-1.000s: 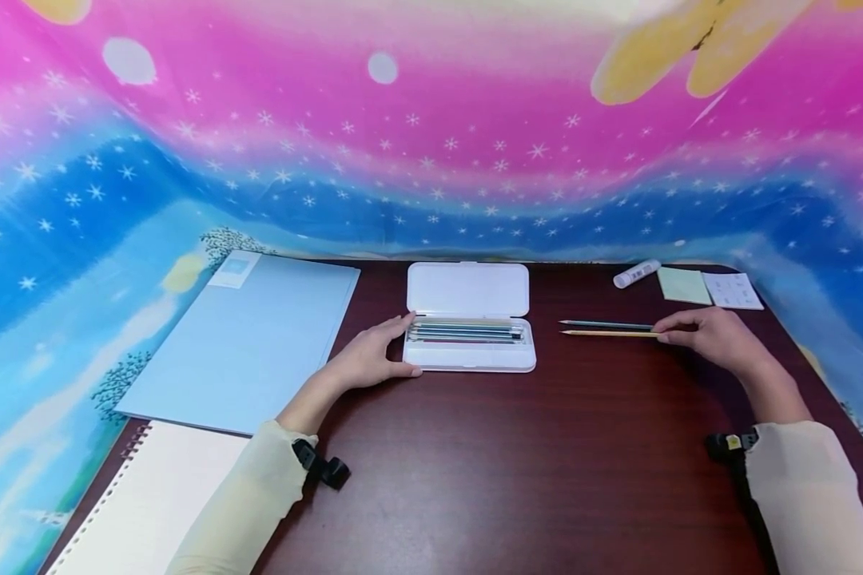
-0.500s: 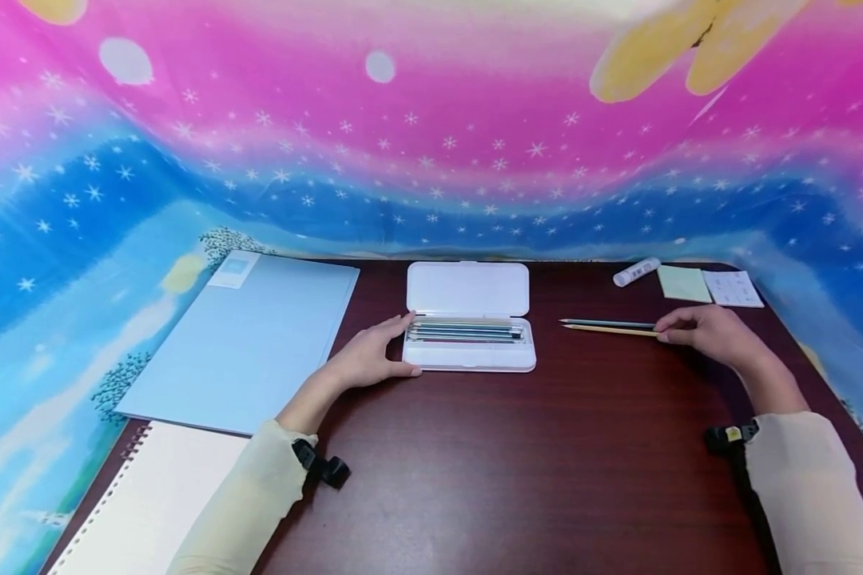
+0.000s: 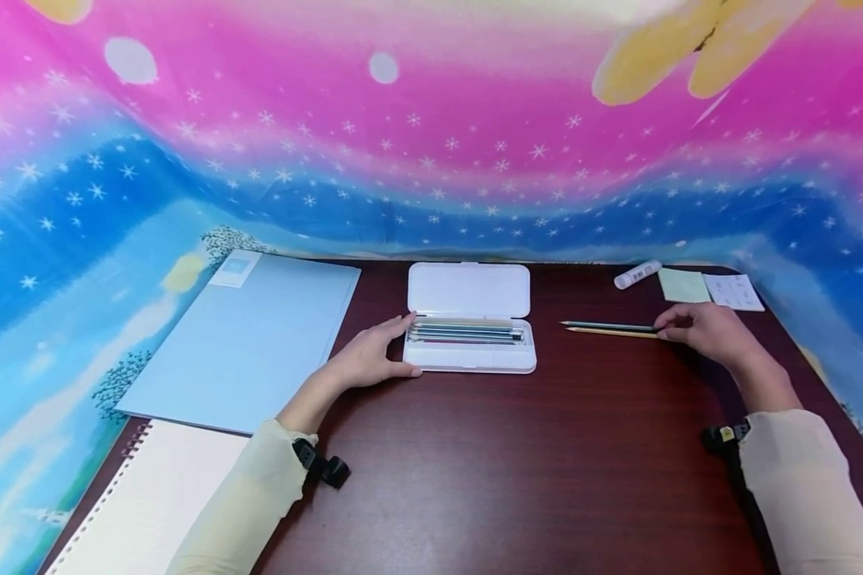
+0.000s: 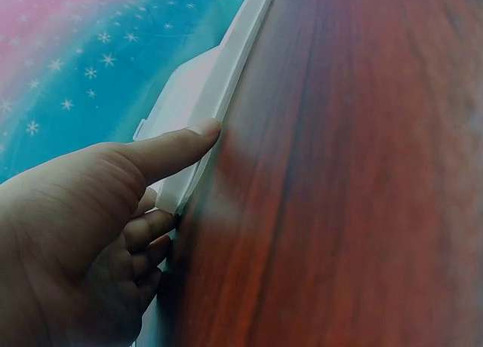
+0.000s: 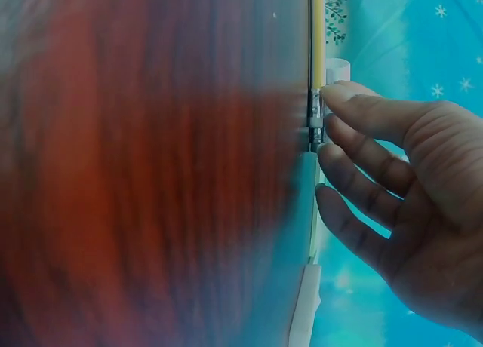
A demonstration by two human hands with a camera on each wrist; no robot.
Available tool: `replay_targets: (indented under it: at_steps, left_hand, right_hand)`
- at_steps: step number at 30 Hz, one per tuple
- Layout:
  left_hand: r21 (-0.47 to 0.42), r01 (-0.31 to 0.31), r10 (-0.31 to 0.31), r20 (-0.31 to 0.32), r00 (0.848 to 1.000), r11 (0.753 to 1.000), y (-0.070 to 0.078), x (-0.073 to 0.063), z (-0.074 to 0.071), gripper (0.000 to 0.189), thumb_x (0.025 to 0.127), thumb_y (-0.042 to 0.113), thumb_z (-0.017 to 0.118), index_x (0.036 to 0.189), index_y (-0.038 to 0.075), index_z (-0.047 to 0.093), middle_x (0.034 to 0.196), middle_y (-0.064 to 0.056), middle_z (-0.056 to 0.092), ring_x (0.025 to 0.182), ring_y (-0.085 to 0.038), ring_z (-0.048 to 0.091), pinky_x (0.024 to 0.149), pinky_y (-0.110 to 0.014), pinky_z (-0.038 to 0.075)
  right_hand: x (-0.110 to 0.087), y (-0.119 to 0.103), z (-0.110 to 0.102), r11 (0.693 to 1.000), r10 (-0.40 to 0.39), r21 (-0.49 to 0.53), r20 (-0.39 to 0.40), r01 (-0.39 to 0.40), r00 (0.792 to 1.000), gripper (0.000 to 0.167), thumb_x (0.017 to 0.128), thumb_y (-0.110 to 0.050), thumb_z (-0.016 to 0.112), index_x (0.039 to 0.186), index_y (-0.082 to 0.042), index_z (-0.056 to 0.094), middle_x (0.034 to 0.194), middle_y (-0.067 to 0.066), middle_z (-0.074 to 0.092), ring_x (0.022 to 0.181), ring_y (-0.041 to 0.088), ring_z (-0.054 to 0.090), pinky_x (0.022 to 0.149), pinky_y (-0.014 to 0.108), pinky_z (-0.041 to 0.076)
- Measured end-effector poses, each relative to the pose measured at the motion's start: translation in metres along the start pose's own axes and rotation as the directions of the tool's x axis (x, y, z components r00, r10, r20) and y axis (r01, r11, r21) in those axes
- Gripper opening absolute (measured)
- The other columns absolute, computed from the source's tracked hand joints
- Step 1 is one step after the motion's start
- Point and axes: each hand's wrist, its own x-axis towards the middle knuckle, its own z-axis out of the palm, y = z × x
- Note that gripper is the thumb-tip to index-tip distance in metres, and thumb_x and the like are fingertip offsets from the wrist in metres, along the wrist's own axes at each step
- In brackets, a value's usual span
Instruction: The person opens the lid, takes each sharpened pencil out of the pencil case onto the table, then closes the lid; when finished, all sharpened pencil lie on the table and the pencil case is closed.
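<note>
An open white pencil case with several pencils inside lies at the back middle in the head view. My left hand grips its left end, thumb along the near side and fingers round the far corner. To the right, a green pencil and a yellow pencil lie side by side, points toward the case. My right hand pinches their blunt ends between thumb and fingers. In the right wrist view, the thumb tip is at the yellow pencil's metal end.
A glue stick, a green sticky-note pad and a white printed pad lie behind the right hand. At left are a light-blue folder and a spiral notebook. A patterned cloth hangs round the table.
The yellow pencil's tip has shifted slightly right, while the green pencil has hardly moved. My right hand and wrist have edged slightly left. The left hand stays on the case.
</note>
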Motion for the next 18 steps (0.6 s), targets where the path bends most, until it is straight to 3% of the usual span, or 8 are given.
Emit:
replay_targets:
  at_steps: [7,18]
  left_hand:
    - [0.006,0.005,-0.005,-0.001,1.0,1.0,0.0,-0.001,0.0,0.1,0.085,0.049,0.078,0.163,0.018,0.023,0.167,-0.014,0.03,0.154,-0.033,0.03,0.122,-0.051,0.031]
    - [0.0,0.022,-0.022,0.003,1.0,1.0,0.002,-0.003,-0.002,0.099,0.086,0.049,0.078,0.163,0.019,0.023,0.167,-0.013,0.029,0.154,-0.034,0.03,0.122,-0.053,0.031]
  right_hand:
    - [0.002,-0.027,0.002,0.998,-0.063,-0.016,-0.032,0.062,0.998,0.022,0.097,-0.024,0.07,0.113,-0.01,0.076,0.102,0.011,0.075,0.091,0.025,0.063,0.076,0.036,0.049]
    - [0.022,-0.088,0.019,0.984,-0.161,0.075,0.014,0.16,0.987,0.039,0.099,-0.04,0.065,0.128,-0.014,0.071,0.115,0.011,0.074,0.097,0.026,0.065,0.079,0.037,0.05]
